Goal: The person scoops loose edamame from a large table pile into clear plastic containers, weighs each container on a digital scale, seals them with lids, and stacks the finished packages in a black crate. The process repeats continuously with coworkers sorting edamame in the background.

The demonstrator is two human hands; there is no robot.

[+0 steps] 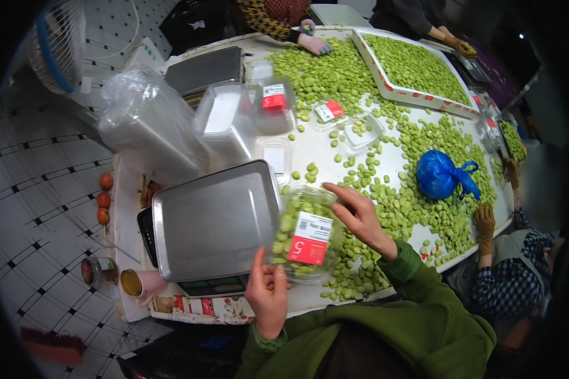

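I hold a clear plastic box of green beans (295,222) with a red and white label on its lid, over the table's near edge. My left hand (267,294) grips its near side from below. My right hand (360,216) rests on its far right rim, fingers bent over the lid. Both arms wear green sleeves. Just left of the box sits a scale with a bare metal pan (216,221).
Loose green beans (417,202) cover the white table (316,148). A blue bag (439,175) lies among them. Labelled boxes (274,104), stacked empty boxes (224,120), a clear bag of boxes (148,123) and a bean tray (417,66) stand farther off. Other people's gloved hands (485,221) work around.
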